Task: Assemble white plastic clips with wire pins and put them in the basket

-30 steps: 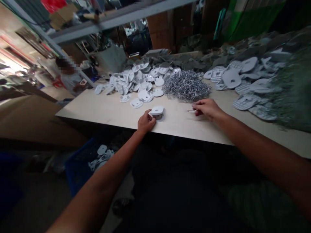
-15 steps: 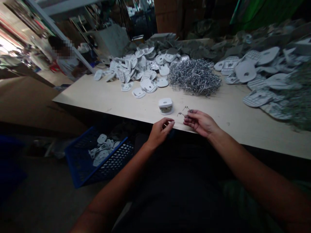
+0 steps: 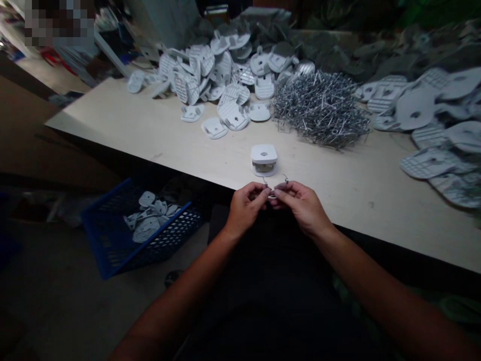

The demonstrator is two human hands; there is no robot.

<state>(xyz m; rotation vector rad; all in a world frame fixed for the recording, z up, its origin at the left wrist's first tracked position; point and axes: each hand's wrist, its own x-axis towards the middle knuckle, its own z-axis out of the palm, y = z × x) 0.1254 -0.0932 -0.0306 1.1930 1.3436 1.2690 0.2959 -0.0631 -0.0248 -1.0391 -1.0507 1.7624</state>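
A thin metal wire spring sticks up from between my hands, its two bent ends showing above the fingertips and the rest covered. My left hand is closed, pinching the spring's left side between thumb and fingers. On the other side my right hand grips it the same way, the fingertips of both hands nearly touching. Just beyond them, on the table, stands a white plastic clip made of two rounded plates, one over the other, with a gap facing me.
A tangled heap of wire springs lies past the clip. White plastic plates are piled to its left, and more plates to its right. Below the table edge at left, a blue basket holds several plates. A person is at far left.
My left hand has moved up to the spring and now grips it too. The right hand has brought the spring left, in front of the clip. The view has shifted.
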